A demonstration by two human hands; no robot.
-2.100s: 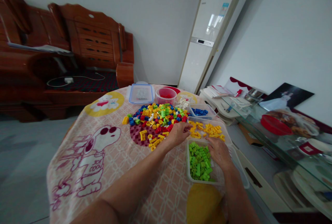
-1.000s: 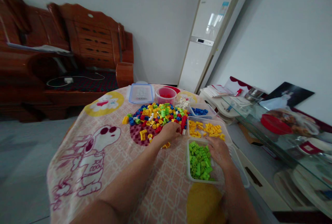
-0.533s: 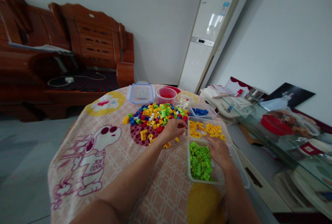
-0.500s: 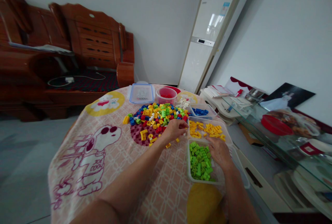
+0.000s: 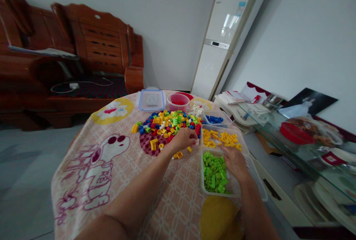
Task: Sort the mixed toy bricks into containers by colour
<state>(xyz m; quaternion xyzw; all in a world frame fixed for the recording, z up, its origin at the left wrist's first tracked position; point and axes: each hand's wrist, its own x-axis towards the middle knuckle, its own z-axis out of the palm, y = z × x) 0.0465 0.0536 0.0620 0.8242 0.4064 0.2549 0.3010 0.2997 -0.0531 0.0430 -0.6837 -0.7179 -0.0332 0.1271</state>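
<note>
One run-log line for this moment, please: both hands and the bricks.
left hand: at front right of mixed brick pile, grip unclear | right hand: over right part of green-brick box | yellow-brick box: beyond green-brick box

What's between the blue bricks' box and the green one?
The head view shows the yellow bricks' box between the blue bricks' box and the green bricks' box, with the right hand close by.

A wooden sofa (image 5: 98, 43) and cartoon tablecloth (image 5: 167, 203) suggest a home.
</note>
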